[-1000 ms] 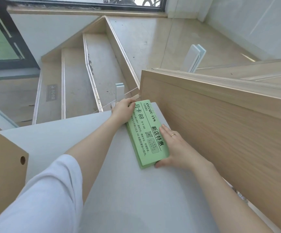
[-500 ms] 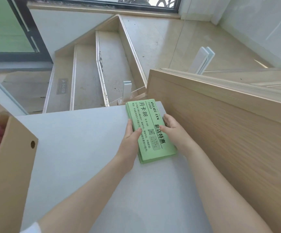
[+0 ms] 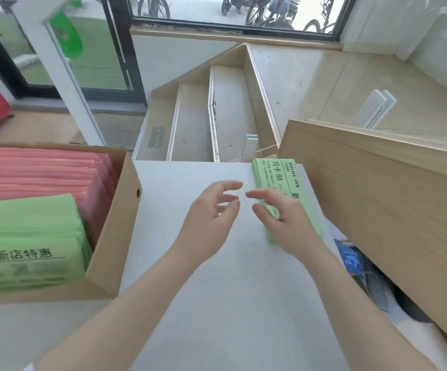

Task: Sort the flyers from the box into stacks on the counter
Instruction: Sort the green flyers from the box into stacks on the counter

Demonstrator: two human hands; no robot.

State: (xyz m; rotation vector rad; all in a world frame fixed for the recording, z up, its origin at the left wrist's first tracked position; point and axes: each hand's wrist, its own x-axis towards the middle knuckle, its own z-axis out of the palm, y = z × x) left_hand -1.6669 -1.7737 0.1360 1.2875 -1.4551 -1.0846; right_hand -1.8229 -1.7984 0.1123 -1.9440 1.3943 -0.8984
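Observation:
A stack of green flyers (image 3: 278,178) lies on the white counter (image 3: 217,303) at its far right, beside a wooden panel. My right hand (image 3: 286,223) hovers over the near half of that stack, fingers relaxed and spread, holding nothing. My left hand (image 3: 211,215) hangs just left of it above bare counter, fingers loosely curled and empty. A cardboard box (image 3: 115,236) stands at the left with pink flyers (image 3: 37,170) at its far end and green flyers (image 3: 27,236) nearer me.
A tall wooden panel (image 3: 391,210) walls off the counter's right side. Beyond the counter's far edge, steps (image 3: 217,116) drop to a floor below a window. A blue bag (image 3: 351,258) lies in the gap under the panel.
Both hands have let go of the green stack and pulled back toward me. The view has swung left, so the box and its flyers now show.

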